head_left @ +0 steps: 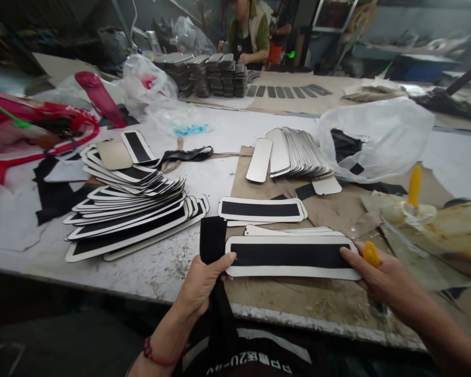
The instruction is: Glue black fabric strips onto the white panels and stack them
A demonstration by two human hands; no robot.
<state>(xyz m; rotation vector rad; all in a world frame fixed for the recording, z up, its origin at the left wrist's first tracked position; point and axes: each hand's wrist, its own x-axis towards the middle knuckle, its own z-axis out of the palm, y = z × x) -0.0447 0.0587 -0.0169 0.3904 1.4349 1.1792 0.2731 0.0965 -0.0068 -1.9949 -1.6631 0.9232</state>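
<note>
A long white panel with rounded ends and a black strip along its middle (pixel 290 255) lies level between my hands. My left hand (pixel 200 285) pinches its left end, thumb on top. A folded black fabric band (pixel 213 238) rises behind that hand, and more black band hangs below it. At the panel's right end, my right hand (pixel 387 277) grips with the thumb on the strip. A yellow-handled tool (pixel 371 254) is also tucked in the right hand, its lower end blurred. Just behind lies a similar white panel with a black strip (pixel 261 209) on others.
Many strip-covered panels (pixel 129 225) are heaped on the left. Plain white panels (pixel 298 154) lean in a row beyond, beside a clear plastic bag (pixel 380 136). A yellow-handled brush (pixel 415 186) stands at right. Across the table a person (pixel 247 42) works behind stacked grey pieces (pixel 208 73).
</note>
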